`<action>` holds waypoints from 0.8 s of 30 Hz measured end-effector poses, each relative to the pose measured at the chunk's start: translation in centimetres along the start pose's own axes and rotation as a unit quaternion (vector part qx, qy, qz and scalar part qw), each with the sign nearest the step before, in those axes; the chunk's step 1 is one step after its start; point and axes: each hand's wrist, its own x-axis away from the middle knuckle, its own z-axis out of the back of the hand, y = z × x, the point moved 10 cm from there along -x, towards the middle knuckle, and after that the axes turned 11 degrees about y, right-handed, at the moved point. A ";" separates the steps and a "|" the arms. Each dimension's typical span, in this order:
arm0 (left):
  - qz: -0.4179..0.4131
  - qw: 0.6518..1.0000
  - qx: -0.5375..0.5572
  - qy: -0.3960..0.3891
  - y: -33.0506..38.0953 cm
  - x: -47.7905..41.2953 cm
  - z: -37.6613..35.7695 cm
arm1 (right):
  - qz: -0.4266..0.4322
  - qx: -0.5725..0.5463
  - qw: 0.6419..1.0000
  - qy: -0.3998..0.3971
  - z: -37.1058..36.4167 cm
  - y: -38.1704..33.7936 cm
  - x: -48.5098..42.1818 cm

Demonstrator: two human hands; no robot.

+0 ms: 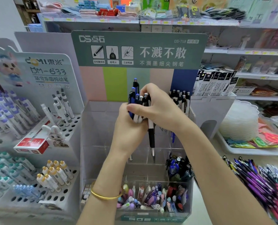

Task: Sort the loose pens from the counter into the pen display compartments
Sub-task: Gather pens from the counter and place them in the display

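Clear acrylic pen display (102, 127): tiered compartments, walls open at the top. Upper tier mostly bare, with room left and centre; its far-right slot holds black-and-white pens (180, 99). Middle-right slot holds blue and black pens (178, 168). Near tier is crowded with mixed pastel pens (151, 197).

My left hand (128, 127): raised over the upper tier, fingers closed around a bundle of pens (137, 103), blue and black-and-white, clicker ends up. Gold bangle (105, 196) on that wrist.

My right hand (157, 106): pressed against the left, fingertips curled on the tops of the same bundle. One black-and-white pen (151, 137) hangs lower than the rest, tip down, above the middle tier's front wall.

Loose pens (262, 181): purple, pink and blue, heaped on the pale counter (200, 202) at near right, well apart from my hands.

Left: white perforated rack (66, 127) of stick pens, a red box (32, 143) lying on it. Right: white tray (252, 151) with packets. Far: shop shelves (151, 21) of stationery.
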 end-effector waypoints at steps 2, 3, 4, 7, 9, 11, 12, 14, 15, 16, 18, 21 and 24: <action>0.042 0.998 0.043 -0.027 -0.2 0.2 -0.6 | 0.008 -0.018 1.000 0.011 0.4 0.3 0.0; 0.061 0.995 0.069 -0.045 -0.3 0.3 -1.1 | 0.010 -0.023 1.000 0.016 0.6 0.5 -0.1; 0.081 0.989 0.103 -0.065 -0.5 0.5 -1.5 | 0.008 -0.031 0.999 0.020 0.8 0.7 0.0; 0.144 0.956 0.222 -0.124 -0.5 0.9 -2.8 | -0.012 -0.086 0.996 0.038 1.5 1.6 -0.1; 0.175 0.940 0.259 -0.137 -0.5 1.2 -3.4 | -0.012 -0.107 0.992 0.061 2.2 1.8 -0.1; 0.196 0.935 0.270 -0.120 -0.8 1.1 -3.6 | -0.009 -0.109 0.991 0.081 2.8 2.0 -0.1; 0.197 0.938 0.265 -0.109 -0.8 0.9 -3.7 | -0.009 -0.108 0.990 0.088 3.1 2.1 0.0; 0.168 0.959 0.211 -0.090 -0.8 0.5 -3.7 | -0.011 -0.102 0.988 0.111 4.5 2.3 0.0; 0.142 0.971 0.176 -0.072 -0.8 0.2 -3.4 | -0.010 -0.101 0.986 0.135 5.9 2.5 -0.1; 0.119 0.979 0.156 -0.052 -0.7 -0.2 -3.1 | -0.007 -0.101 0.980 0.171 7.8 2.6 -0.1; 0.097 0.982 0.160 -0.025 -0.6 -0.9 -2.5 | 0.009 -0.083 0.963 0.258 12.2 2.9 -0.1; 0.114 0.969 0.215 -0.038 -0.3 -1.0 -3.1 | 0.042 0.029 0.953 0.300 15.6 3.0 -0.6; 0.129 0.960 0.237 -0.071 -0.3 -0.4 -4.5 | 0.049 0.151 0.953 0.260 14.6 3.6 -1.7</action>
